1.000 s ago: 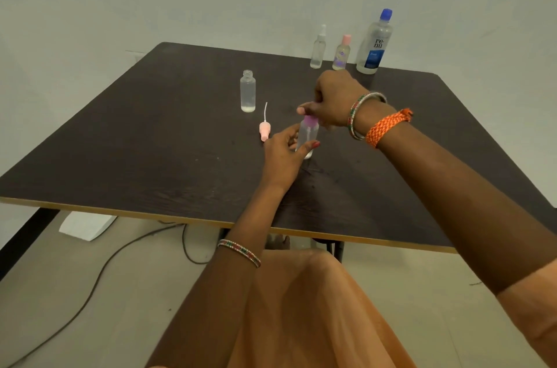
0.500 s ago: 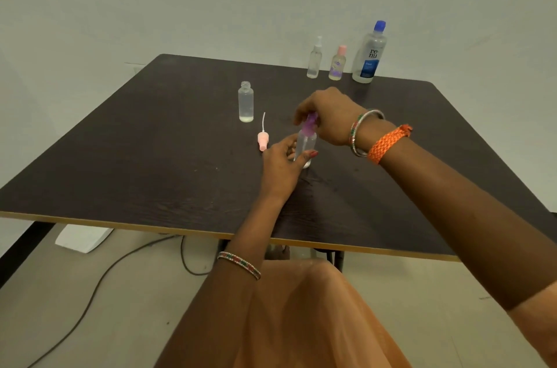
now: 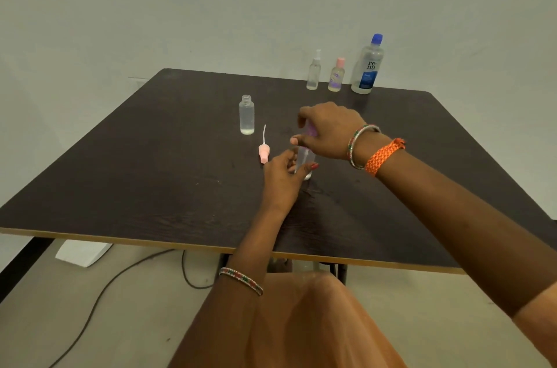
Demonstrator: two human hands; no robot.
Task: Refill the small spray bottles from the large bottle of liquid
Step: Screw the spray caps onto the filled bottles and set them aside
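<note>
Purple spray cap (image 3: 311, 129) is coming off or going on a small clear bottle (image 3: 305, 158) at the middle of the table (image 3: 120, 180).

The right hand (image 3: 328, 126) is pinching this cap with curled fingers, and the left hand (image 3: 284, 174) is gripping the bottle body, thumb and fingers curled around it. I cannot tell which way the cap is turning. Another small bottle (image 3: 247, 115) is standing open just behind, with only a little liquid at the bottom, and its pink sprayer (image 3: 263, 152) is lying beside it. The large bottle (image 3: 368, 66) is waiting capped at the far edge, well apart, next to a clear spray bottle (image 3: 313, 72) and a pink-capped bottle (image 3: 336, 76). So, in my judgement, the pouring is mostly still to do. Nothing is blocking the reach to the large bottle.
</note>
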